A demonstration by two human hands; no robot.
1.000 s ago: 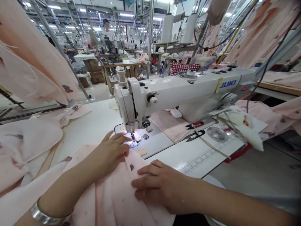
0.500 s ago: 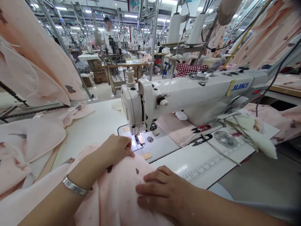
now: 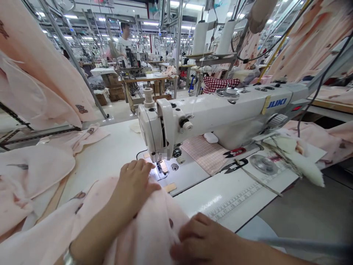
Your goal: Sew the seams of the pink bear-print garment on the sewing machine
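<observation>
A white Juki sewing machine [image 3: 220, 110] stands on a white table [image 3: 110, 154]. Pale pink printed fabric [image 3: 149, 228] lies bunched in front of its presser foot [image 3: 160, 165]. My left hand [image 3: 135, 184] rests on the fabric just left of the needle, fingers curled down and pinching the cloth at its edge. My right hand [image 3: 201, 241] lies low at the frame's bottom, fingers bent and pressing the fabric near the table's front edge. A silver bracelet [image 3: 67, 257] is on my left wrist.
Red thread snips [image 3: 234, 151] and black snips [image 3: 234, 166] lie right of the needle beside a checked cloth [image 3: 204, 152]. Pink fabric pieces [image 3: 33, 169] pile up at left and hang above. A person [image 3: 124, 38] stands at a far workstation.
My right hand has slid back toward me and lower in the frame. My left hand stays by the needle, its fingers now curled over the fabric. The fabric is bunched up higher.
</observation>
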